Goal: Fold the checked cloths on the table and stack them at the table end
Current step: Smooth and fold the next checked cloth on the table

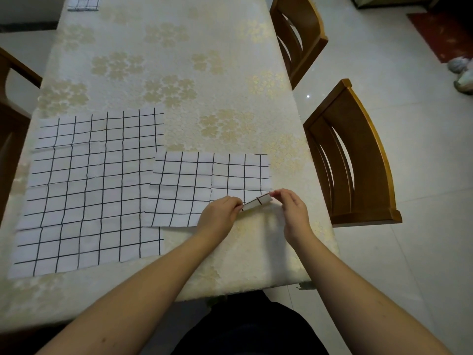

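Two white cloths with black check lines lie on the table. The larger cloth (87, 190) is spread flat at the near left. The smaller cloth (204, 185) lies to its right, overlapping the larger one's right edge. My left hand (220, 216) and my right hand (291, 208) both pinch the smaller cloth's near right corner, which is lifted off the table and turned over. A folded checked cloth (83, 2) sits at the far end of the table, partly cut off by the top of the frame.
The table (179, 73) wears a cream cover with gold flowers. Two wooden chairs (353, 155) (297, 37) stand along its right side, another chair (12, 103) at the left. A red mat (442, 32) and some bags (463, 73) lie on the tiled floor at right.
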### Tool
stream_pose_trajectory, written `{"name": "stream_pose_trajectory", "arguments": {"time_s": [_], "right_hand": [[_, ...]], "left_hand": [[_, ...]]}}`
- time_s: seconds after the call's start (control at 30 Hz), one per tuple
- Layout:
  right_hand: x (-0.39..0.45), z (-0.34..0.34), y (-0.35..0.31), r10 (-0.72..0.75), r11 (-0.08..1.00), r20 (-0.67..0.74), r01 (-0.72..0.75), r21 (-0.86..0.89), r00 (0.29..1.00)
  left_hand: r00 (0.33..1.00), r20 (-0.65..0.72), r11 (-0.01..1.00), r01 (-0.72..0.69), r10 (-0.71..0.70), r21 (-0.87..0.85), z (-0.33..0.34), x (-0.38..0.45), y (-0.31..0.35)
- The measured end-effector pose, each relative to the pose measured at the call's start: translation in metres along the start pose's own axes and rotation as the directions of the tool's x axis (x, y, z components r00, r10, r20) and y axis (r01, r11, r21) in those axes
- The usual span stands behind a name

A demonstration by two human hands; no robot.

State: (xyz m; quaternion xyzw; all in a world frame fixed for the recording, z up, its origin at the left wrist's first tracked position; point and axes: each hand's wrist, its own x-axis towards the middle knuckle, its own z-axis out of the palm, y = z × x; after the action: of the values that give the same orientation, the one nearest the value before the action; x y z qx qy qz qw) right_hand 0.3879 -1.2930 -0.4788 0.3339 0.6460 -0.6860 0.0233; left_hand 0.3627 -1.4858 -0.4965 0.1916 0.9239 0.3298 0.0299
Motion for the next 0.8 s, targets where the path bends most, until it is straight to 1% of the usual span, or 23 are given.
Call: {"name": "stream_pose_trajectory", "arguments": {"time_s": [0.1, 0.23, 0.33, 0.43, 0.47, 0.5, 0.53, 0.57, 0.6, 0.63, 0.67, 0.7, 0.73, 0.8], "right_hand": [[-0.002, -0.005, 0.001, -0.03, 0.996, -0.03, 0.027, -0.089, 0.999], [-0.003, -0.012, 0.001, -0.066, 0.992, -0.091, 0.055, -0.118, 0.994], [-0.003, -0.013, 0.001, -0.062, 0.983, -0.096, 0.044, -0.179, 0.993], [-0.005, -0.005, 0.003, -0.078, 0.961, -0.002, 0.075, -0.265, 0.997], [-0.006, 0.0, 0.004, -0.09, 0.946, 0.053, 0.102, -0.307, 0.995], [-0.006, 0.006, 0.006, -0.1, 0.924, 0.115, 0.135, -0.358, 0.988], [-0.006, 0.012, 0.011, -0.111, 0.885, 0.176, 0.178, -0.429, 0.978], [-0.004, 0.018, 0.016, -0.14, 0.808, 0.231, 0.246, -0.535, 0.963], [-0.002, 0.024, 0.021, -0.184, 0.674, 0.293, 0.337, -0.658, 0.938], [0.001, 0.03, 0.026, -0.215, 0.5, 0.361, 0.42, -0.757, 0.907], [0.002, 0.035, 0.029, -0.216, 0.351, 0.418, 0.47, -0.81, 0.882], [0.003, 0.04, 0.031, -0.185, 0.256, 0.459, 0.494, -0.831, 0.869], [0.005, 0.043, 0.033, -0.145, 0.196, 0.489, 0.509, -0.838, 0.86], [0.008, 0.045, 0.035, -0.079, 0.116, 0.521, 0.526, -0.842, 0.85]], "left_hand": [[0.997, 0.012, 0.996, -0.076, 0.075, 0.043, 0.003, -0.004, 0.001], [0.975, 0.092, 0.975, -0.209, 0.202, 0.072, 0.012, -0.016, 0.0], [0.973, 0.135, 0.978, -0.196, 0.185, 0.066, 0.01, -0.025, -0.005], [0.98, 0.109, 0.98, -0.178, 0.167, 0.093, 0.005, -0.034, -0.02], [0.984, 0.109, 0.98, -0.155, 0.141, 0.129, 0.002, -0.036, -0.025], [0.99, 0.121, 0.979, -0.097, 0.076, 0.179, 0.0, -0.039, -0.03], [0.99, 0.139, 0.973, -0.004, -0.029, 0.229, -0.003, -0.043, -0.033], [0.976, 0.158, 0.957, 0.103, -0.15, 0.271, -0.006, -0.048, -0.036], [0.952, 0.163, 0.929, 0.201, -0.26, 0.312, -0.008, -0.054, -0.04], [0.928, 0.153, 0.893, 0.267, -0.34, 0.363, -0.008, -0.059, -0.046], [0.905, 0.147, 0.855, 0.311, -0.4, 0.414, -0.009, -0.064, -0.05], [0.884, 0.151, 0.826, 0.337, -0.443, 0.451, -0.01, -0.069, -0.054], [0.868, 0.161, 0.81, 0.351, -0.47, 0.47, -0.01, -0.072, -0.058], [0.861, 0.179, 0.804, 0.344, -0.477, 0.486, -0.008, -0.075, -0.066]]}}
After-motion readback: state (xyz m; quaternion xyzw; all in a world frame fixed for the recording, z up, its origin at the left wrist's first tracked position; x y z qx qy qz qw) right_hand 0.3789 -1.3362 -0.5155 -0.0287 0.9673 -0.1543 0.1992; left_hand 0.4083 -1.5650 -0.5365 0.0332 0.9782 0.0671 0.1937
